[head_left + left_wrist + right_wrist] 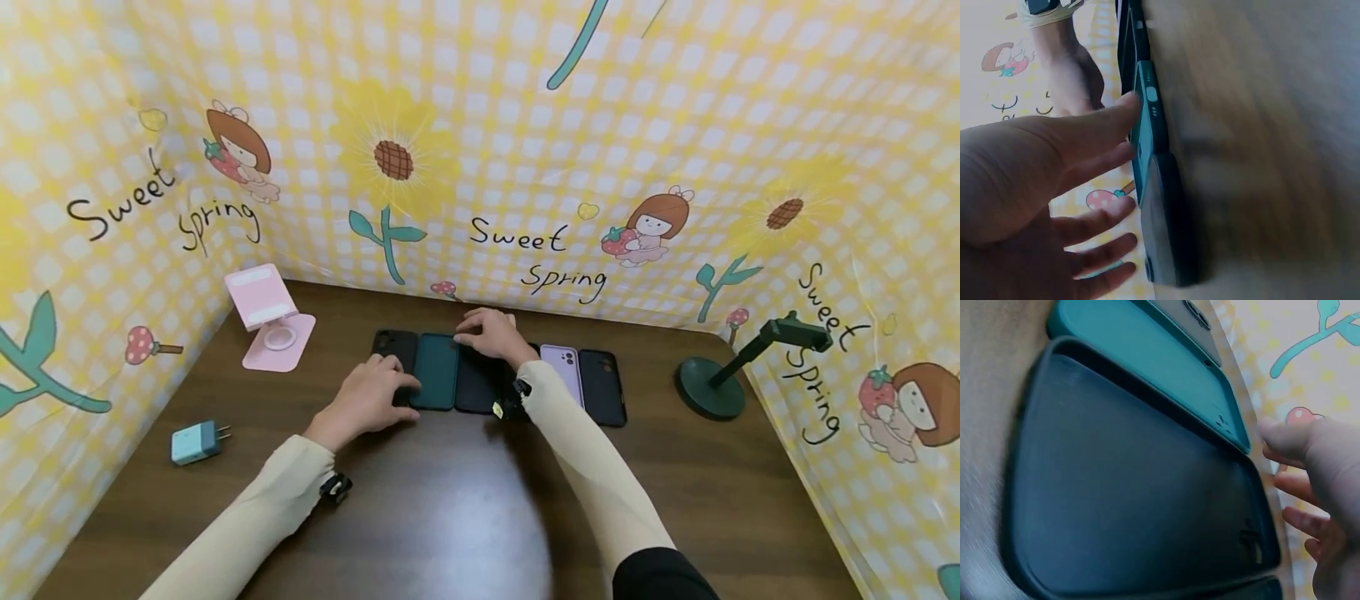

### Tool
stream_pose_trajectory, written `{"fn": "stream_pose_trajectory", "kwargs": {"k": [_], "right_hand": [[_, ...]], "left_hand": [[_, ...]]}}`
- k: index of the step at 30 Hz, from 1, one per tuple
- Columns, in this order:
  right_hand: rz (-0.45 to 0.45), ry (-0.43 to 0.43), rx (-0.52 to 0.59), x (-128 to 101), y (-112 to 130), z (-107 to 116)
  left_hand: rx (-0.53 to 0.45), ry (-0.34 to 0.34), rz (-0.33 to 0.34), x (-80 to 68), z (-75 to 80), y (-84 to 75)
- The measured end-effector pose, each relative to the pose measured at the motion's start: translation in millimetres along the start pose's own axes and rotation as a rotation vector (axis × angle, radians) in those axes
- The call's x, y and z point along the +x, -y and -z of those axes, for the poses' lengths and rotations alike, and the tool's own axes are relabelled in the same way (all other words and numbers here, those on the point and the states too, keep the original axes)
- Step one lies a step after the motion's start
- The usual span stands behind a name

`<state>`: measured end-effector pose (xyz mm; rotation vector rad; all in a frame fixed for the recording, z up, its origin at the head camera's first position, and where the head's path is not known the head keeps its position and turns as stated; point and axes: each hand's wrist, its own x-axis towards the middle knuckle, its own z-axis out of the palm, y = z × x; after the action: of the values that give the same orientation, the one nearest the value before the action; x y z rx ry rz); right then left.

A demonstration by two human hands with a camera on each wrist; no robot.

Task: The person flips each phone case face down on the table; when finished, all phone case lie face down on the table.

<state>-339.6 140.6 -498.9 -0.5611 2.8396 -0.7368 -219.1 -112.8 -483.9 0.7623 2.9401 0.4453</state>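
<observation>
Several phone cases lie side by side in a row on the brown table. My left hand (367, 393) hovers over the dark grey case (396, 342) at the row's left end. Its thumb and fingers are spread, with the thumb close to the teal case (436, 372) in the left wrist view. My right hand (495, 335) is by the far edge of a black case (1135, 481), which lies hollow side up, its fingers relaxed and holding nothing. Right of that arm lie a lilac case (558, 363) and another black case (603, 387). The right forearm partly hides the row's middle.
A pink folding stand (279, 337) is at the back left, with a blue plug charger (195, 442) nearer the front. At the right stands a dark green stand (711, 390) with an angled arm. Yellow checked cloth (480, 150) walls the table's back and sides.
</observation>
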Motion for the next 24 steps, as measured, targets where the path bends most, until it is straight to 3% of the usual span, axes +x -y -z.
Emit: {"fn": "stream_pose_trajectory", "kwargs": {"k": [4,12,15,18,24], "right_hand": [[-0.052,-0.017,-0.009,0.8,2.0,-14.8],[-0.059,-0.103,-0.128,12.1,11.4,-19.8],[-0.034,-0.126,-0.110,10.5,13.8,-14.1],[-0.003,-0.136,0.023,7.0,15.3,-4.6],[0.034,-0.052,0.449,1.5,11.0,13.7]], "left_hand": [[0.011,0.036,0.021,6.9,-5.9,-5.4],[-0.018,-0.035,0.016,12.4,-7.9,-2.5],[-0.031,-0.079,0.017,8.8,-5.4,-2.2],[-0.038,-0.142,-0.009,2.9,-0.1,-2.2],[-0.091,-0.218,-0.020,-8.0,9.8,-0.2]]}}
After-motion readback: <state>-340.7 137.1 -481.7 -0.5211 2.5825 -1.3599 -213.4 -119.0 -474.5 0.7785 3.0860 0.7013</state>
